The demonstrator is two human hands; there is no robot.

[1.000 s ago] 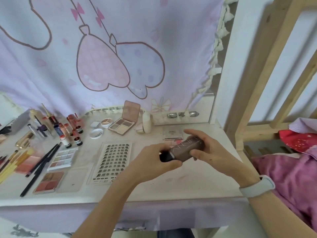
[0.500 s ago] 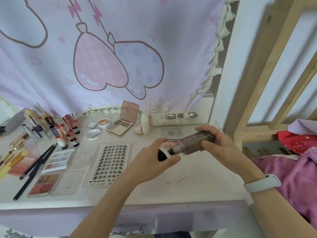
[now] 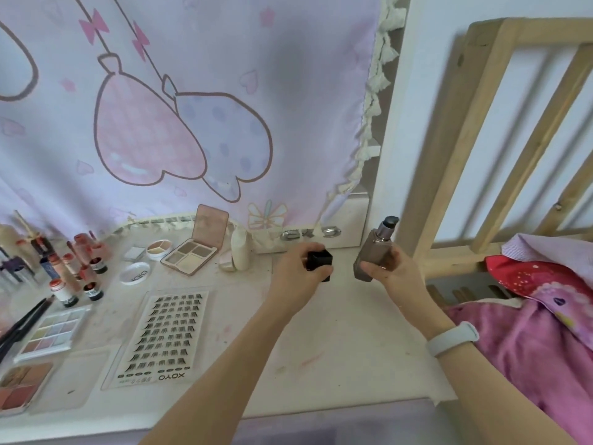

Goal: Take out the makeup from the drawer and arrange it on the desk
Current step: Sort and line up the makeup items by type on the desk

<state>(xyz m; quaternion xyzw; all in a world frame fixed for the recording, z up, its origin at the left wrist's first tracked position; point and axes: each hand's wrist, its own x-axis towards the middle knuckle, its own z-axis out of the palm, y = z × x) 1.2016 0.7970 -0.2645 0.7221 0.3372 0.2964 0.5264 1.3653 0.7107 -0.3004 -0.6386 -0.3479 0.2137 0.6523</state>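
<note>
My right hand [image 3: 393,273] grips a brown foundation bottle [image 3: 372,255], held upright above the desk's right side with its grey pump nozzle bare on top. My left hand [image 3: 296,276] holds the bottle's black square cap [image 3: 318,261], a short way left of the bottle and apart from it. Both hover over the white desk [image 3: 337,348]. Makeup lies spread on the desk: an open eyeshadow palette [image 3: 192,252], a sheet of false lashes [image 3: 167,335], a pastel palette [image 3: 51,332], a blush palette [image 3: 19,390] and several small bottles [image 3: 64,277]. The drawer is out of view.
A white bottle [image 3: 240,248] stands behind my left hand by the purple curtain [image 3: 192,107]. Black brushes [image 3: 22,319] lie at the left edge. A wooden bed frame [image 3: 481,139] and pink bedding [image 3: 539,332] border the desk on the right.
The cap has come off the bottle. My left hand drew the cap away to the left, while my right hand turned the bottle upright and moved it right.
</note>
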